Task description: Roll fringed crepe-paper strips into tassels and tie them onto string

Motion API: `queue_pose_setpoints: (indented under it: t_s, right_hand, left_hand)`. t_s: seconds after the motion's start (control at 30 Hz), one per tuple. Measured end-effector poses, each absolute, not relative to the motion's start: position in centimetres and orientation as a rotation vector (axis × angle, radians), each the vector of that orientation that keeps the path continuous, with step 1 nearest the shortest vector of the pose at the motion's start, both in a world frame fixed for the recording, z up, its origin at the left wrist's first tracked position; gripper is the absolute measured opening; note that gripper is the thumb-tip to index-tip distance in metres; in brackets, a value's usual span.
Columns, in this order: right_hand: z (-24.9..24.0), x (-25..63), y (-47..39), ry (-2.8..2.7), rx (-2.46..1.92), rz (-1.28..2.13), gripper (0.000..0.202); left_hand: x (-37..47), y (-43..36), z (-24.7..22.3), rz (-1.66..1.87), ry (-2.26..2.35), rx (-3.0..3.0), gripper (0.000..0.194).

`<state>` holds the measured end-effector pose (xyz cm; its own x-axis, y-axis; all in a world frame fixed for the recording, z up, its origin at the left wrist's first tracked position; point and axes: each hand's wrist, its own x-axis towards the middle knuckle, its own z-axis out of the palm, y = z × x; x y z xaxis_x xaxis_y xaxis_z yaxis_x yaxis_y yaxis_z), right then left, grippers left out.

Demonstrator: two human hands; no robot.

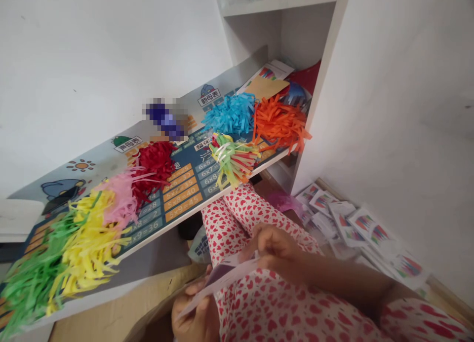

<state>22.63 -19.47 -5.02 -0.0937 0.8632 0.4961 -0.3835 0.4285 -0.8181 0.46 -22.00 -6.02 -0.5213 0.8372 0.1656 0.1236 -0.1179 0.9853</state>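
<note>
Flat sheet (215, 285), pale with a dark purple area, is located above the lap of the seated person, short of the front edge of the desk, and slopes upward from the left hand to the right hand. Components follow in descending order of size.

Wall (92, 51): white, behind the desk. Desk (183, 189): blue top printed with orange and grey multiplication tables; its far right corner adjoins a white shelf unit (281, 9). Trousers (255, 211): white with red hearts, legs extending beneath the desk. Pile of flat packets (344, 218): on the floor, right of the legs.

Fringed bundles, on the desk: yellow bundle (91, 241), green bundle (35, 273), orange bundle (279, 122), blue bundle (231, 115), red bundle (153, 169) and pink bundle (120, 199). A multicoloured bundle (235, 159) with a pale band lies near the front edge.

Right hand (277, 253): fingers clamped on the upper end of the sheet. Left hand (196, 312): thumb and fingers clamped on the lower end. Tan card (266, 88): behind the blue and orange bundles. Dark blue item (165, 120): pixelated; its type cannot be determined.
</note>
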Motion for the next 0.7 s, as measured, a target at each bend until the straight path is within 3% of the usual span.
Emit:
queue_pose_setpoints:
  t_s: [0.13,0.33,0.7]
  right_hand:
    - [-5.58,22.46,-19.9,-1.153,-0.522,1.242,0.018]
    - [-5.44,22.99,-19.69,-1.271,-0.609,0.974,0.005]
    - [-5.12,22.94,-19.29,-1.383,-0.619,0.8,0.004]
  left_hand:
    - [0.39,-22.12,-6.11,1.695,1.62,1.08,0.026]
    - [0.28,-22.09,-6.55,1.699,1.542,1.095,0.036]
    - [0.46,-21.91,-6.18,1.658,1.595,1.078,0.026]
